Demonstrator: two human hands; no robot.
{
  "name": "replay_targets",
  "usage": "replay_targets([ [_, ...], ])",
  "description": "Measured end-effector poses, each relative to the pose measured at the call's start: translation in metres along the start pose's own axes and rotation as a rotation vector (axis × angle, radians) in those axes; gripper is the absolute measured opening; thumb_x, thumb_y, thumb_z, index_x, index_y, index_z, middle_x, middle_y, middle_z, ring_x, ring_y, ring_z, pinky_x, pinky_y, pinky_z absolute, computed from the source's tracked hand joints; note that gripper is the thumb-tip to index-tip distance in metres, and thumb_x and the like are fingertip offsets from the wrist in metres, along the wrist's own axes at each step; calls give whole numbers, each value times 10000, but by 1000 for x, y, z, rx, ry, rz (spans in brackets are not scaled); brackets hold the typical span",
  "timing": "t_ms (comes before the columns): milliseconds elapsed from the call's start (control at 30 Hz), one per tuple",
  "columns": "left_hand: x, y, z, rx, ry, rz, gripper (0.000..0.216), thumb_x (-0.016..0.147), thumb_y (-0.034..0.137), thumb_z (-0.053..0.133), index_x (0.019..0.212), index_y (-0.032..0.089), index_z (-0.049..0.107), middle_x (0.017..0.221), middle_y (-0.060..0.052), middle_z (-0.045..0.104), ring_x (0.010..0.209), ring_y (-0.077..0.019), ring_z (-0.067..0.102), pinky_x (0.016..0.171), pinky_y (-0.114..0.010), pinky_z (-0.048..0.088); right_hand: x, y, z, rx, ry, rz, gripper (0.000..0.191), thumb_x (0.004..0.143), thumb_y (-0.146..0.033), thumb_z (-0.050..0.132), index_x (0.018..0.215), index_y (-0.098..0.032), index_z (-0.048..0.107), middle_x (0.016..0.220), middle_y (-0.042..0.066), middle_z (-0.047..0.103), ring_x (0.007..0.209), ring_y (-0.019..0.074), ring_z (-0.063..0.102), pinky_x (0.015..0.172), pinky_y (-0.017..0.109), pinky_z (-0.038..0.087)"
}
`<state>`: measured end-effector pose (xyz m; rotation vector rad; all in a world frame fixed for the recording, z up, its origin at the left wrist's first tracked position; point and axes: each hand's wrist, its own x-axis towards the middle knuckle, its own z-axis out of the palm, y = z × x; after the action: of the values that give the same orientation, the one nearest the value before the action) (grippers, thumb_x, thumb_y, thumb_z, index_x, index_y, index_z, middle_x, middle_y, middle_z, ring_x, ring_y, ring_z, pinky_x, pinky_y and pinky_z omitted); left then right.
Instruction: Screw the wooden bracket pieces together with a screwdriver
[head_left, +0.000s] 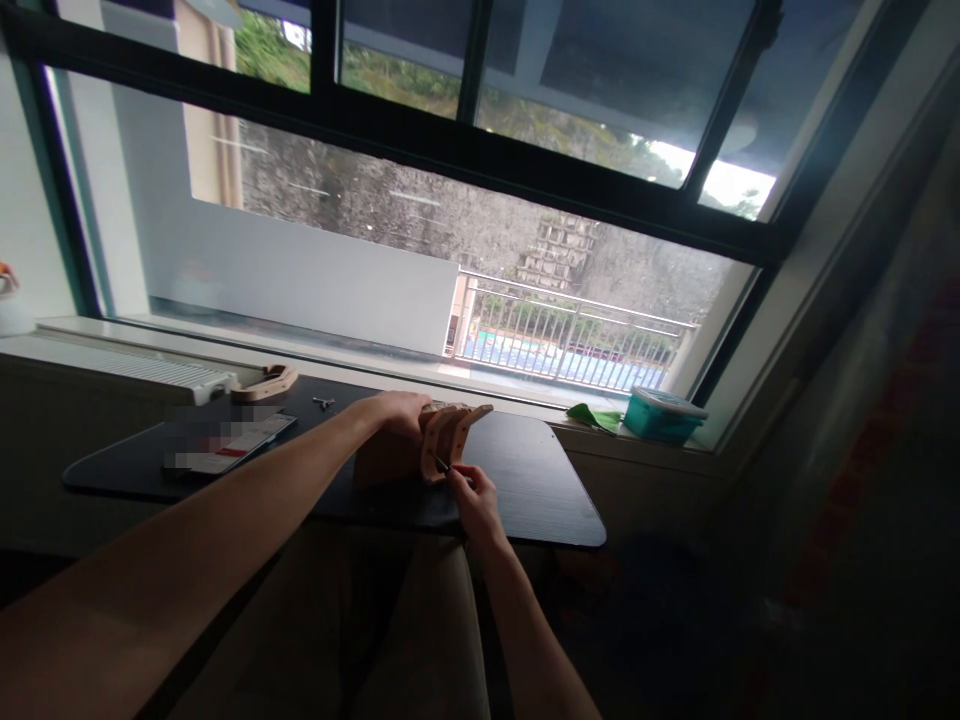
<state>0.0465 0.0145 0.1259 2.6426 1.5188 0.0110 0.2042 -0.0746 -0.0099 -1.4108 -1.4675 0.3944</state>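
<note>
A small wooden assembly (442, 440) of light plywood pieces stands on a dark tabletop (540, 480) in front of a window. My left hand (396, 410) rests on top of the assembly and holds it steady, fingers curled over it. My right hand (471, 495) is just below and to the right of it, fingers pinched on a thin dark tool (442, 463) whose tip touches the wood. What kind of tool it is I cannot make out.
A curved wooden part (264, 384) and a small metal piece (324, 402) lie at the back left of the table. A flat booklet (225, 445) lies at the left. A teal lidded box (661, 413) and green scrap (596, 415) sit on the windowsill.
</note>
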Motion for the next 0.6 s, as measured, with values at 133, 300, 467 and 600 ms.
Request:
replay_targets([
  [133,2,-3,1,-6,-3,11,605,518,409,705,1075,214,573,1099,-65,685,958,-269,634,784,-296,492,3,-2,-6,-30,-32,-20,258,843,-340,495,929,-163,662,777,44,706,721,167,641,616,245,464],
  [300,2,-4,2,-7,-6,26,600,529,407,691,1081,208,567,1100,-71,681,964,-264,631,778,-294,489,-6,-20,-16,-307,-76,-190,248,836,-248,512,1039,-254,654,895,39,710,776,196,648,687,283,428],
  [467,1,-3,1,-3,-2,32,591,539,416,678,1081,206,569,1075,-75,686,951,-265,633,753,-291,487,-10,-24,-20,-511,-136,-316,320,878,-209,438,1110,-288,643,959,33,703,797,178,641,678,264,413],
  [600,1,-3,2,1,-3,31,597,534,411,683,1085,210,569,1077,-72,685,959,-269,629,754,-291,487,-6,-15,-13,-87,-114,-42,279,813,-284,540,1052,-297,684,876,13,693,819,184,609,734,284,421],
])
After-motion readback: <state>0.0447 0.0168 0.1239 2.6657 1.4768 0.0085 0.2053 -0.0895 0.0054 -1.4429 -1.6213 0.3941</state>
